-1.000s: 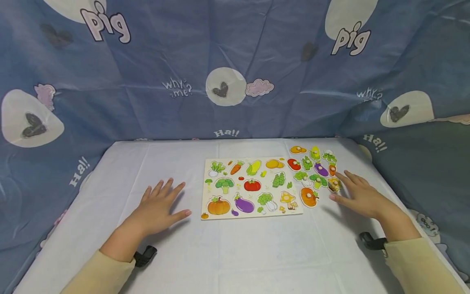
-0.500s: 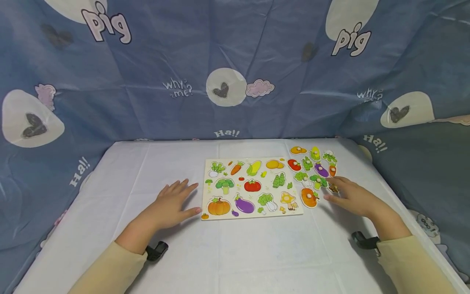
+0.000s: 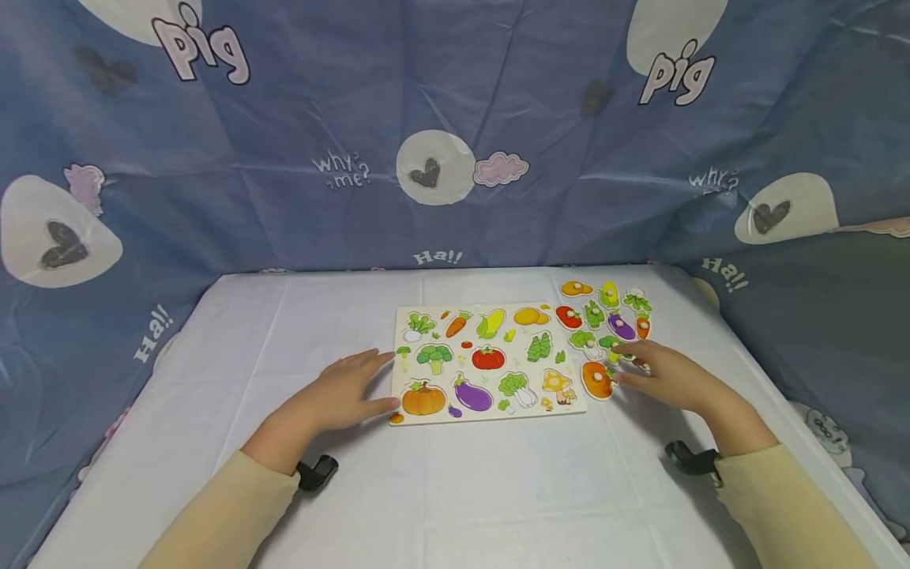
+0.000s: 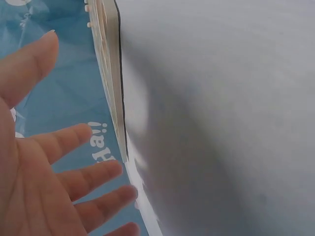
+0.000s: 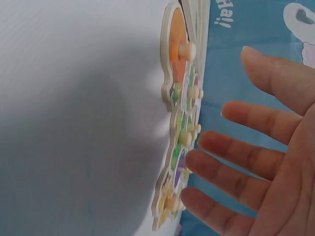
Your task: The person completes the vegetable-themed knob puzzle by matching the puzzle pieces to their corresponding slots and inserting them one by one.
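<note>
My left hand [image 3: 340, 393] is spread just left of a white puzzle board [image 3: 522, 356] printed with vegetables. Its index fingertip and thumb reach the board's left edge; touching cannot be told. In the left wrist view the fingers of the hand [image 4: 29, 177] are extended beside the board's edge [image 4: 114, 88]. My right hand [image 3: 671, 378] hovers at the loose knobbed pieces, beside the pumpkin piece [image 3: 596, 381] and partly over the broccoli piece [image 3: 609, 343]. The right wrist view shows that hand [image 5: 283, 162] holding nothing, apart from the pumpkin piece [image 5: 177, 37]. The mushroom piece is mostly hidden.
More knobbed pieces lie right of the board, among them a tomato [image 3: 567, 317], an eggplant [image 3: 622, 325], corn [image 3: 609, 294] and a carrot [image 3: 643, 326]. A white cloth [image 3: 526, 490] covers the table. Blue printed fabric [image 3: 284, 221] hangs behind and at the sides.
Both hands have moved inward: the left one rightward to the board's edge, the right one leftward over the lower pieces. Board and pieces have stayed in place.
</note>
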Demonstrator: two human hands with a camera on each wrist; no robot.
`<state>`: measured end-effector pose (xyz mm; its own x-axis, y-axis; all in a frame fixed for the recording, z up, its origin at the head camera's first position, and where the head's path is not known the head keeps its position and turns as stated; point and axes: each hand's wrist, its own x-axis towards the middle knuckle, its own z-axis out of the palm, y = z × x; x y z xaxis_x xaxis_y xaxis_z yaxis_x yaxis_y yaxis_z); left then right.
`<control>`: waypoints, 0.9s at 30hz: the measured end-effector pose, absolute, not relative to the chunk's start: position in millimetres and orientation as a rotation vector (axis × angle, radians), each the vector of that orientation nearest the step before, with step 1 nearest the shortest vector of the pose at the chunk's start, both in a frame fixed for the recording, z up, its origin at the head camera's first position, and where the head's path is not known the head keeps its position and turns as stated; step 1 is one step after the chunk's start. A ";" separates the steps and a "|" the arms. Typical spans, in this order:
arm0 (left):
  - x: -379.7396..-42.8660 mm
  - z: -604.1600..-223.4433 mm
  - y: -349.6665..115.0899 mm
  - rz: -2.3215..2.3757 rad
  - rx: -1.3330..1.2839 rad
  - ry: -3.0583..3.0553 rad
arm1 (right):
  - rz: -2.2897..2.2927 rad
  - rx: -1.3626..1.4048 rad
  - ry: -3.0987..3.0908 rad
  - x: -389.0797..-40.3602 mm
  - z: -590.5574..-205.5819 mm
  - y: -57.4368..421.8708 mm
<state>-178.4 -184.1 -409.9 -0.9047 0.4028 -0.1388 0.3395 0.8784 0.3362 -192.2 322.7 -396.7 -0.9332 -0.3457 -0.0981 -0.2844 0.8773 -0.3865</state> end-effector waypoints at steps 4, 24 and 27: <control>-183.1 -410.0 -184.3 0.486 0.588 2.818 | -0.591 -0.518 2.870 -193.6 -398.5 317.5; -193.6 -410.1 -176.1 0.494 0.517 2.788 | -0.741 -0.350 2.758 -205.4 -402.8 295.1; -193.5 -411.4 -176.1 0.479 0.492 2.770 | -0.773 -0.324 2.738 -206.8 -403.4 293.8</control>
